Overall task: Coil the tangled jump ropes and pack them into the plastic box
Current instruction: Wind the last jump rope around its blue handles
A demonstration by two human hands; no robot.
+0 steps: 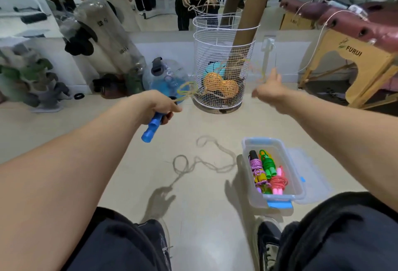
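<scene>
My left hand grips the two blue handles of a jump rope, held out over the floor. Its yellow-orange rope loops out of that fist and stretches, blurred, across to my right hand, which is raised at the right with the rope running through its fingers. The clear plastic box stands open on the floor at the lower right. Inside lie coiled ropes: a purple one, a green one and a pink-red one.
The box's lid lies beside it on the right. A white wire basket with balls and cardboard tubes stands ahead. A mirror wall is behind it, punching bags at the left, a wooden massage table at the right. My knees fill the bottom.
</scene>
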